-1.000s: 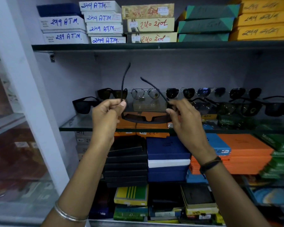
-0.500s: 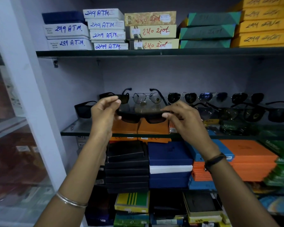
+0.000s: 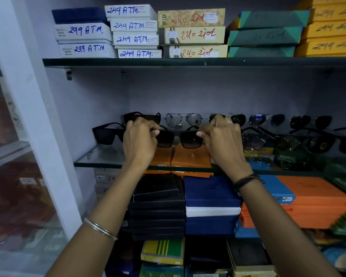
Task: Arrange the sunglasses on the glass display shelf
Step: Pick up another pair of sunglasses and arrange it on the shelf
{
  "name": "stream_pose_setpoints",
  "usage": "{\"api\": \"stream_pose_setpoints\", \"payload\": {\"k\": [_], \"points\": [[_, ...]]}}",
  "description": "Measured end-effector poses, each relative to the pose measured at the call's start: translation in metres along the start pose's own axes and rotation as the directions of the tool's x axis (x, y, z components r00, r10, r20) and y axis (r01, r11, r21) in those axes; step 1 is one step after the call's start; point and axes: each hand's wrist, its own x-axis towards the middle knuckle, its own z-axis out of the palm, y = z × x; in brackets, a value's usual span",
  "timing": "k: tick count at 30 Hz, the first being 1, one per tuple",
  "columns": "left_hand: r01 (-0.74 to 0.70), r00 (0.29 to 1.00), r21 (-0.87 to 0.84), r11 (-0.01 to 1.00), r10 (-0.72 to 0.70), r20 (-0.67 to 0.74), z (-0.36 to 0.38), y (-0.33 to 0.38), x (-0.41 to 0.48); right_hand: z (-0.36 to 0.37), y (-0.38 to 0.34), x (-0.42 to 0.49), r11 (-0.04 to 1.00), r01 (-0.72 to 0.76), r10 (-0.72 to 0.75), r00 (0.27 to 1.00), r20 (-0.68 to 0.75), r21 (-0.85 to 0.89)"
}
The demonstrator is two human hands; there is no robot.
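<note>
Left hand (image 3: 140,140), right hand (image 3: 222,140) hide sunglasses (image 3: 178,137) hinges, temples.

An eyewear shop: rows of sunglasses (image 3: 300,134) line a glass shelf (image 3: 100,158), with price-marked boxes (image 3: 135,27) stacked above and below.

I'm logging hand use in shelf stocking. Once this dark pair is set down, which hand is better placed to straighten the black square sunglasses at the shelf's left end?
Probably the left hand: it holds the dark rectangular sunglasses right beside the black square sunglasses; the right hand would have to cross over.
</note>
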Motion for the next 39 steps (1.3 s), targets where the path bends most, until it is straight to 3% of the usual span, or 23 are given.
{"api": "stream_pose_setpoints", "payload": {"k": [6,12,15,18,20,27,39], "points": [[-0.025,1.000,0.147,0.989,0.027,-0.013,0.005,0.000,0.001,0.004,0.000,0.002,0.990,0.017,-0.011,0.999,0.045,-0.143],[-0.080,0.997,0.192,0.978,0.078,0.017,0.004,0.002,0.000,0.001,0.003,0.001,0.998,-0.005,0.010,0.997,0.081,-0.063],[-0.149,0.989,0.069,0.986,0.146,0.035,0.002,0.014,-0.012,-0.015,0.016,-0.008,0.996,-0.061,0.059,0.998,0.028,0.072],[-0.228,0.947,-0.141,0.963,0.253,0.199,0.004,0.032,-0.033,-0.033,0.039,-0.023,0.991,-0.085,0.080,0.996,0.049,0.103],[-0.310,0.912,-0.074,0.948,0.318,0.260,0.010,0.035,-0.039,-0.040,0.054,-0.034,0.995,-0.085,0.078,0.990,0.113,0.060],[-0.245,0.869,0.045,0.968,0.199,0.453,0.019,0.029,-0.030,-0.038,0.075,-0.047,0.997,-0.063,0.054,0.972,0.228,0.033],[-0.173,0.864,0.062,0.983,0.121,0.490,0.020,0.029,-0.025,-0.036,0.078,-0.046,0.992,-0.060,0.031,0.966,0.255,0.108]]}}
